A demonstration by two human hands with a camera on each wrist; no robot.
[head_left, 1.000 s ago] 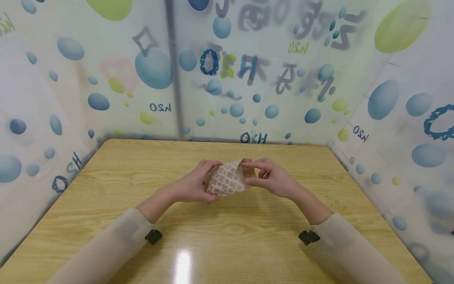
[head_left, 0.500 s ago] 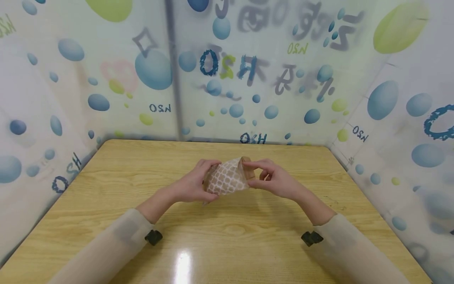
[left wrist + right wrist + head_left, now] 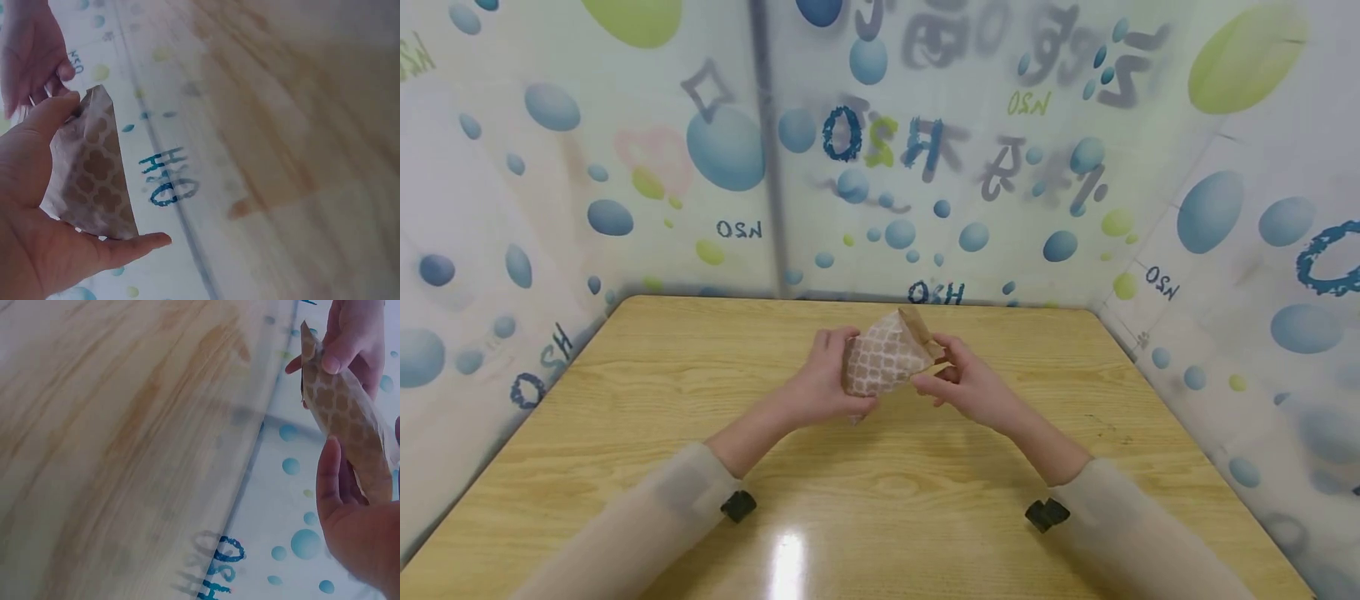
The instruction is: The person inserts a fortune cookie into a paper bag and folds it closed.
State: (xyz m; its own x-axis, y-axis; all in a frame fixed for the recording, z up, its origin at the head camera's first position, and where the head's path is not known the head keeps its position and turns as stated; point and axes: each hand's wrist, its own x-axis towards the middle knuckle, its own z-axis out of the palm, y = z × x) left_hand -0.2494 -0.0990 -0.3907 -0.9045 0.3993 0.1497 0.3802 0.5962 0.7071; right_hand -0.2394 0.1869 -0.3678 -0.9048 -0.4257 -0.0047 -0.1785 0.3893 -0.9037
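Brown paper printed with a white lattice forms the small bag [image 3: 882, 360] tilted between my hands, raised above the pale yellow wood-grain table [image 3: 887, 517]. My left hand [image 3: 826, 385] grips its left side, thumb nearer me, fingers on the far edge. My right hand [image 3: 973, 387] curls its fingers and thumb about the plain brown right end. Beige sleeves [image 3: 647, 517] cover my forearms behind both hands.

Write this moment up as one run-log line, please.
Left hand: grips patterned paper bag | Right hand: touches bag's brown end | Bag: tilted, over wooden table
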